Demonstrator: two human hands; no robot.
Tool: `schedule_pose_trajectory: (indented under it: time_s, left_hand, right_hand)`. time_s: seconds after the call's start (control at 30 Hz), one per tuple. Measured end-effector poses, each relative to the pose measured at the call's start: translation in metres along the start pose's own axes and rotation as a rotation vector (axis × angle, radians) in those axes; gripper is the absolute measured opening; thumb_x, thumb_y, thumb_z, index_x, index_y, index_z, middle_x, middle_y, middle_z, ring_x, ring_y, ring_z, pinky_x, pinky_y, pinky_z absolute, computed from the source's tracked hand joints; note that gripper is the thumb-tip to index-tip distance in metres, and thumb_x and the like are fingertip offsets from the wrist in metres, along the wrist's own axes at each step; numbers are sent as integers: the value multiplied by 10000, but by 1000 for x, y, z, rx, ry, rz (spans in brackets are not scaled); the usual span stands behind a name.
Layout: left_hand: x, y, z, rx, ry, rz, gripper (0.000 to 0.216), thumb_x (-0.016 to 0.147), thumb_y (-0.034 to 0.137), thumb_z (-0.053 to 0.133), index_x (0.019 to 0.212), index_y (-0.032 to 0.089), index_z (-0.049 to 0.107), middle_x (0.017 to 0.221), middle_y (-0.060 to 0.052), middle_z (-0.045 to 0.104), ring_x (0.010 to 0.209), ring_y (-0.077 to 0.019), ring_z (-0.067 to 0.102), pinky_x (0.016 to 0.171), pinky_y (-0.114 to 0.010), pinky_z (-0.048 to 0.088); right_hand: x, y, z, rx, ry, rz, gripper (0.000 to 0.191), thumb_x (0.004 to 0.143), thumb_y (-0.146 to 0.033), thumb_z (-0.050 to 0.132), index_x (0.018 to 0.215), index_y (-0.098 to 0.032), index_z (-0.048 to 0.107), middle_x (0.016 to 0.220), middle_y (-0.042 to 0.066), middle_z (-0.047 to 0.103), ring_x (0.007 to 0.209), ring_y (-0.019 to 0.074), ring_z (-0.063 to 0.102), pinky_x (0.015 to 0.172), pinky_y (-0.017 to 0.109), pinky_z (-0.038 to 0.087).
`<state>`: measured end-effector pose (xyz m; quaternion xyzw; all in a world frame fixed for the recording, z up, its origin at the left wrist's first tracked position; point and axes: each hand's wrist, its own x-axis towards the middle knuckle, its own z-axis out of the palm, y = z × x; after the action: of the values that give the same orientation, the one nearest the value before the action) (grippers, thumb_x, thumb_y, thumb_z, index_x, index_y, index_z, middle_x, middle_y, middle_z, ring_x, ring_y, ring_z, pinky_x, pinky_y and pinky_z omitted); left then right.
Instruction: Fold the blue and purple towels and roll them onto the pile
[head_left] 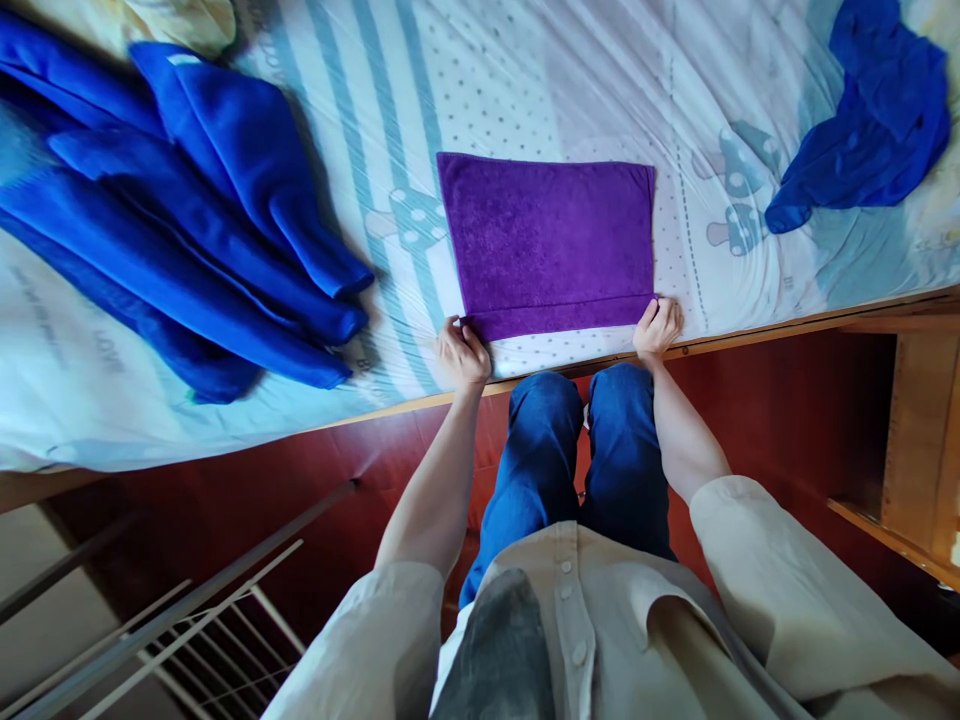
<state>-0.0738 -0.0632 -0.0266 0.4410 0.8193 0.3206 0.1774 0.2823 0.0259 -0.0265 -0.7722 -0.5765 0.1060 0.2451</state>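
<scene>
A purple towel (555, 235) lies spread flat on the patterned bed sheet (495, 100), with a narrow band folded along its near edge. At its near left corner, my left hand (463, 352) pinches the cloth between thumb and fingers. My right hand (658, 325) is closed on the near right corner, fingers curled. Both hands rest close to the bed's front edge, level with the fold.
Left of the towel lies a heap of blue fleece cloth (217, 220); a crumpled blue cloth (870, 120) is at the far right. The wooden bed edge (720, 343) runs before my knees. A metal rack (217, 620) stands lower left, wooden furniture (922, 440) at right.
</scene>
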Motion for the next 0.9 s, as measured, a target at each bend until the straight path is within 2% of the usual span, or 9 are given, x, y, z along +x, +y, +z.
schedule_pose_trajectory:
  time_s: [0.1, 0.2, 0.43, 0.6, 0.77, 0.9]
  left_hand:
    - [-1, -1, 0, 29, 27, 63, 418, 1097, 382, 343, 1363, 156, 573, 1077, -146, 661, 1166, -314, 666, 1103, -517, 478]
    - [-2, -3, 0, 48, 29, 121, 400, 1100, 376, 348, 1286, 174, 638, 1077, -144, 648, 1159, -316, 660, 1094, -521, 476]
    - [-2, -6, 0, 62, 3, 135, 402, 1084, 337, 364, 1240, 168, 694, 995, -139, 621, 1126, -330, 648, 1086, -557, 468]
    - [-2, -2, -1, 75, 26, 177, 425, 1089, 364, 355, 1226, 167, 706, 967, -137, 628, 1127, -323, 648, 1088, -543, 486]
    - [-2, 2, -2, 97, 76, 185, 371, 1078, 340, 407, 1277, 214, 693, 1126, -137, 609, 1143, -279, 649, 1082, -483, 500]
    - [-3, 5, -4, 93, 67, 199, 346, 1069, 317, 437, 1328, 250, 656, 1281, -143, 607, 1211, -279, 611, 1116, -491, 471]
  right_hand:
    - [0, 4, 2, -9, 20, -30, 442, 1118, -476, 297, 1051, -224, 654, 1045, 180, 685, 1212, 368, 653, 1087, 588, 496]
    - [1, 7, 4, -25, 17, -50, 440, 1121, -478, 302, 1081, -224, 660, 1061, 174, 685, 1213, 359, 653, 1081, 576, 501]
    - [0, 3, 2, -35, 40, -36, 447, 1116, -481, 303, 1034, -223, 659, 1019, 174, 680, 1193, 370, 662, 1079, 599, 507]
    - [1, 0, 1, 55, 1, 8, 452, 1108, -490, 320, 1049, -208, 668, 1091, 203, 691, 1260, 386, 625, 1130, 632, 464]
    - [0, 1, 2, -44, 46, -29, 393, 1116, -465, 357, 1056, -215, 654, 1021, 158, 677, 1131, 340, 678, 1059, 549, 518]
    - [-1, -4, -1, -103, 134, -109, 365, 1129, -433, 347, 1093, -216, 639, 994, 124, 656, 1000, 290, 695, 961, 452, 542]
